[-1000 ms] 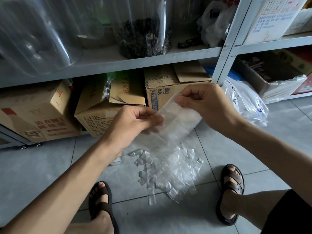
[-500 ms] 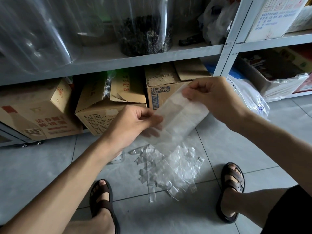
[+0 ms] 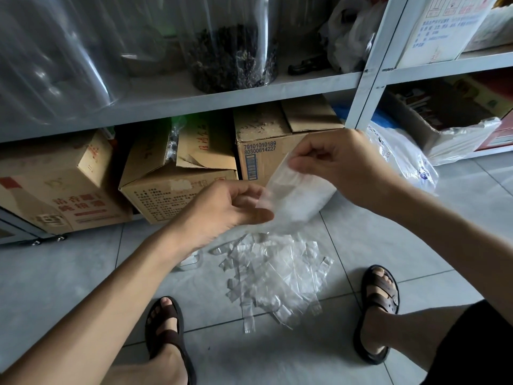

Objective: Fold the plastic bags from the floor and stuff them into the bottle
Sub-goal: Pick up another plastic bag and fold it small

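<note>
Plastic bags (image 3: 277, 276) lie in a loose clear heap on the tiled floor (image 3: 69, 287), directly below both hands. 1 frosted bag (image 3: 298, 200) is held slanting between the hands, above that heap. The right hand (image 3: 341, 165), higher, pinches its top corner between thumb and curled fingers; the left hand (image 3: 222, 209), lower and nearer, pinches the bag's bottom left edge the same way.

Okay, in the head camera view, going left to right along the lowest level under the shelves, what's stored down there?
Cardboard box with red print → open-flapped cardboard box → barcoded cardboard box → white printed plastic bag → plastic-lined open box.
</note>
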Available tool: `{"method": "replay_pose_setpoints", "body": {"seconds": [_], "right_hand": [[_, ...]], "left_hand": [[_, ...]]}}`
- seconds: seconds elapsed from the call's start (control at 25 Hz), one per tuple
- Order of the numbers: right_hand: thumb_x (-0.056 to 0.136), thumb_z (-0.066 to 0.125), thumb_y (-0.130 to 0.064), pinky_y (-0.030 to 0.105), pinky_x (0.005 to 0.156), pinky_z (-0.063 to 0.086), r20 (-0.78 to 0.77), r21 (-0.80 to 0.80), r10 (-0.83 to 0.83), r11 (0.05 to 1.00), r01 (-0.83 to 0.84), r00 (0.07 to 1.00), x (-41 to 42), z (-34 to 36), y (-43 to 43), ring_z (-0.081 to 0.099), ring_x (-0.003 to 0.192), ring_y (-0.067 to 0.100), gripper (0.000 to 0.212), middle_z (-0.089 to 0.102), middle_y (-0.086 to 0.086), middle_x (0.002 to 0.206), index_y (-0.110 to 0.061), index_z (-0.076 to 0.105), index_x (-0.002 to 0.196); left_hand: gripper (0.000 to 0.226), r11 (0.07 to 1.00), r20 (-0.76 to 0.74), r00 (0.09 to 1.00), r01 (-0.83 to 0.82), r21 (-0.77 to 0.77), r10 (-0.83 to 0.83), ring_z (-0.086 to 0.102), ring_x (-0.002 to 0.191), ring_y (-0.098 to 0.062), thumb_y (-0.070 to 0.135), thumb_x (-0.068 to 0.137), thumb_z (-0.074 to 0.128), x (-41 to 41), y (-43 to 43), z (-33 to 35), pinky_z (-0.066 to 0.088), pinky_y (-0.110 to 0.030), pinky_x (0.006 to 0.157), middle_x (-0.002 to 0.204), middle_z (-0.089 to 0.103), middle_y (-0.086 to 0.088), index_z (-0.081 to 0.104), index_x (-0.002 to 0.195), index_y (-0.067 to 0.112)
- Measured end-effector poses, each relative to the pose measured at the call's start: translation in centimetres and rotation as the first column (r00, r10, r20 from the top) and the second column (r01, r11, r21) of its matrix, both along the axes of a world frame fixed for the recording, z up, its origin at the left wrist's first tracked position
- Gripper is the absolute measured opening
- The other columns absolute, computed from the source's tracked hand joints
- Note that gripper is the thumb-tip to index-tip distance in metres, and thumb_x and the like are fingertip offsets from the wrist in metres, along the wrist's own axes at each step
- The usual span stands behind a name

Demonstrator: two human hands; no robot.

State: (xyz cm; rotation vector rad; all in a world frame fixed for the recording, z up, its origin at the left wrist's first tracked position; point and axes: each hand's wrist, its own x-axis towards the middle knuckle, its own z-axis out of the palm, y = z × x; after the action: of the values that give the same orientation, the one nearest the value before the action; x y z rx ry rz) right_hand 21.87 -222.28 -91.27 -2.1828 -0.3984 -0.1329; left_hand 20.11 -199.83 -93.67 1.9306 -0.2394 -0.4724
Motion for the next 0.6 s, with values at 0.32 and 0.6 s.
{"method": "replay_pose_setpoints", "body": {"seconds": [0.32,0.6], "right_hand": [[0.089,0.073,-0.022,0.04,0.078,0.053,-0.085,0.116,0.105,0.989,-0.094,0.991,0.1,-0.3,0.0,0.064,0.075,0.02,0.008,0.073,0.009,0.084,-0.015,0.075,0.093],[0.09,0.06,-0.044,0.042,0.088,0.051,-0.593,0.616,0.337,0.775,0.142,0.731,-0.7,-0.9,0.4,0.062,0.096,0.033,0.053,0.066,0.021,0.108,0.002,0.064,0.117]], "left_hand": [[0.008,0.992,-0.06,0.998,-0.018,-0.125,0.01,0.072,0.065,-0.012,0.011,0.086,0.071,-0.4,-1.6,0.6,0.054,-0.018,0.059,0.08,0.078,-0.005,0.077,0.091,0.008],[0.015,0.79,-0.368,0.867,-0.471,-0.391,0.335,0.072,0.064,-0.011,0.021,0.074,0.074,-0.5,-1.7,1.3,0.056,-0.022,0.054,0.08,0.077,-0.004,0.077,0.086,0.013]]}}
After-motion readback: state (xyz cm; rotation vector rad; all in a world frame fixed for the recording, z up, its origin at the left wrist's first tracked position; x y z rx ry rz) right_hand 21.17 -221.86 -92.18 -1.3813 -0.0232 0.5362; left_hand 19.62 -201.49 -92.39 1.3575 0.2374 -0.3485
